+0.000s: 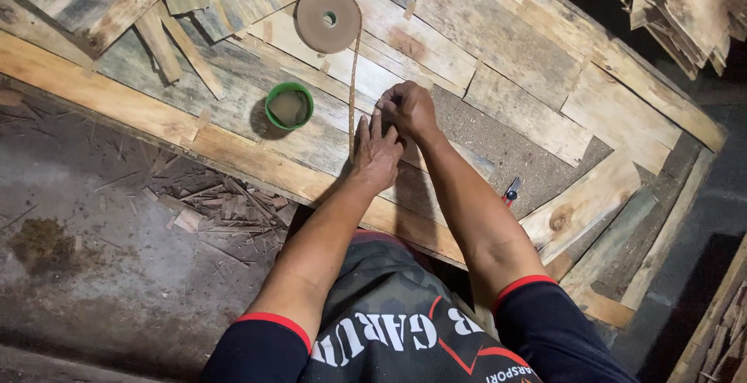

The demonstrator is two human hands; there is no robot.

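Pressing brown tape strip (352, 95) flat onto veneer sheets (498, 48), left hand (377, 152) spread; right hand (408, 109) pinches it. Roll (328, 18) sits at twelve o'clock. Uneven pull could skew or wrinkle the strip off the seam.

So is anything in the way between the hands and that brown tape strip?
Nothing visible is. The left hand lies flat on the wood veneer sheets right beside the thin brown paper tape strip. The right hand is close by. The round green cup stands off to the side.

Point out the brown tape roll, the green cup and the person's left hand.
Brown tape roll (328, 19), head view, on its flat side.
Green cup (289, 106), head view, on its inside.
Left hand (377, 152), head view, on its back.
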